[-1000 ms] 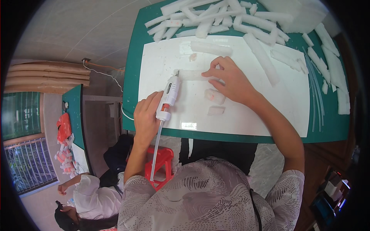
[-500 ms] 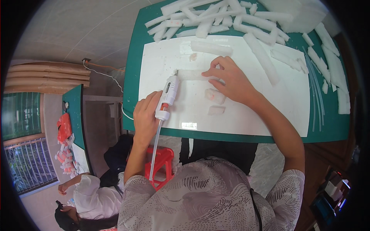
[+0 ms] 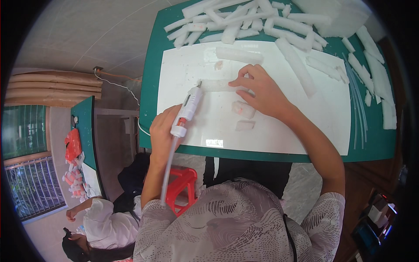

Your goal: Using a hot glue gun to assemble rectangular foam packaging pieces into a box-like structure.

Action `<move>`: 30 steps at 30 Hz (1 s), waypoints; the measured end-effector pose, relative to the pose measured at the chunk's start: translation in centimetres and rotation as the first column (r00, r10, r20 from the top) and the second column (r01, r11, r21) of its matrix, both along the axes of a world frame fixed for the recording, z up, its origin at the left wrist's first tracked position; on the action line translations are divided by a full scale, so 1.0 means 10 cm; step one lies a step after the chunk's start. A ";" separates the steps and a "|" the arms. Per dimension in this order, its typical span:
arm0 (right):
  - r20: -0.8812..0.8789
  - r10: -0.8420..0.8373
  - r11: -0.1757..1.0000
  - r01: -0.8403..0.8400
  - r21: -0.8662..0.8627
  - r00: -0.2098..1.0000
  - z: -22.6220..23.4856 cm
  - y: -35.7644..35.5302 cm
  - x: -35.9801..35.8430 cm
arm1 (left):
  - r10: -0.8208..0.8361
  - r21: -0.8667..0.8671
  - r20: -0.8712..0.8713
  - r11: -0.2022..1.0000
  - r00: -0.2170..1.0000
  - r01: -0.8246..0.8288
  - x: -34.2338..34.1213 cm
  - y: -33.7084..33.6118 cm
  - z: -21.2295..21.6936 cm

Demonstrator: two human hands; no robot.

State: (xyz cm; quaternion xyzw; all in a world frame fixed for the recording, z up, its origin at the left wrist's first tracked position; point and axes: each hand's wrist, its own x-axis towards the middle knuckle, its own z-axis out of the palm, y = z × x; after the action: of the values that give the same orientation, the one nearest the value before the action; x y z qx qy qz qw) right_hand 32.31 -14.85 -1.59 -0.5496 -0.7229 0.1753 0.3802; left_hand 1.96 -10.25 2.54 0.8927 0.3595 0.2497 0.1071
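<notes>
My left hand [image 3: 163,129] is closed round a white hot glue gun [image 3: 187,109], from whose back a long clear glue stick [image 3: 168,172] sticks out toward me. The gun's nozzle points away from me, beside the left end of a white foam strip [image 3: 214,85]; whether it touches cannot be told. On that strip's right end rest the bent fingers of my right hand [image 3: 259,91], holding it against the white board [image 3: 192,135]. Nearer me lie a small foam block [image 3: 243,109] with a pinkish tint and a thin pale piece [image 3: 245,125].
Foam strips [image 3: 244,19] are heaped along the far edge of the green table [image 3: 150,87]. More foam pieces [image 3: 379,78] and several clear glue sticks [image 3: 358,105] lie at the right. A red stool [image 3: 183,187] stands below. Another person [image 3: 107,222] sits at the lower left.
My left hand has drawn the glue gun slightly back toward me and left, its tail swinging left. The right hand and the foam strip stay in place.
</notes>
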 end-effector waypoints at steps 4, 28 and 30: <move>-0.023 -0.030 0.997 0.031 0.070 0.999 -0.02 0.02 0.01 | 0.091 -0.101 0.124 0.992 0.988 -0.079 -0.12 -0.02 -0.01; -0.018 -0.133 0.978 0.134 0.162 0.991 0.15 0.02 0.06 | 0.240 -0.149 0.245 0.967 0.939 -0.208 -0.28 0.01 -0.23; -0.003 -0.114 0.986 0.114 0.123 0.993 0.19 -0.02 0.03 | 0.254 -0.160 0.257 0.963 0.932 -0.218 -0.30 -0.01 -0.25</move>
State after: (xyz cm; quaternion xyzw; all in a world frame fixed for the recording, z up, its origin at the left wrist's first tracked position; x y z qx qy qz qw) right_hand 32.60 -15.07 0.30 -0.5660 -0.7004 0.1072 0.4213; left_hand -1.01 -10.39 0.08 0.7907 0.4614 0.3584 0.1827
